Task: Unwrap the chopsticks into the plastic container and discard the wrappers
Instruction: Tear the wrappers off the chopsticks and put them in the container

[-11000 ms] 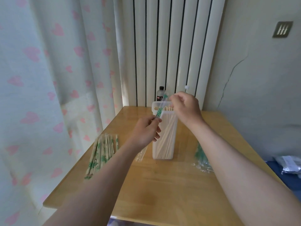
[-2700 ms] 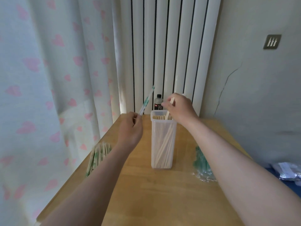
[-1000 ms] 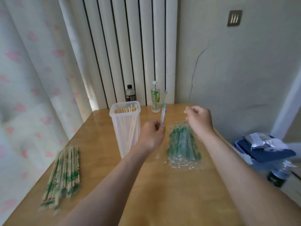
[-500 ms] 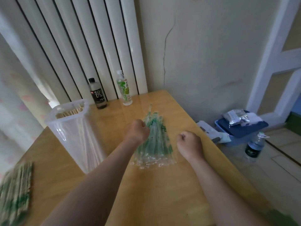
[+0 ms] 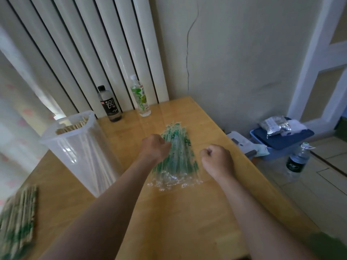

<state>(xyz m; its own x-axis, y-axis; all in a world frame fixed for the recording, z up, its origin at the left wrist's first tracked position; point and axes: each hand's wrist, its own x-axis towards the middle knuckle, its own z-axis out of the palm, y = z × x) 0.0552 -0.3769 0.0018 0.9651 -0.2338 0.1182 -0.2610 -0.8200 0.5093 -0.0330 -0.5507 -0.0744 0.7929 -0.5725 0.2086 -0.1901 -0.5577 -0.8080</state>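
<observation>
A tall clear plastic container [image 5: 78, 152] stands on the wooden table [image 5: 178, 218], with bare chopsticks [image 5: 72, 126] showing at its rim. To its right lies a pile of empty clear-and-green wrappers [image 5: 180, 162]. My left hand [image 5: 154, 147] is closed at the pile's left edge, pressing an empty wrapper down onto it; that wrapper blends into the pile. My right hand [image 5: 216, 158] is a loose fist just right of the pile, holding nothing. Several wrapped chopsticks [image 5: 18, 214] lie blurred at the table's left edge.
A dark soda bottle [image 5: 110, 104] and a green-labelled bottle [image 5: 140, 98] stand at the table's back, against the white radiator. On the floor to the right are a blue box [image 5: 281, 137] with bags on top and a water bottle [image 5: 298, 160].
My view has swung right. My left hand carried the empty wrapper from the container over to the wrapper pile and lowered it there. My right hand let go of the chopsticks and came down beside the pile.
</observation>
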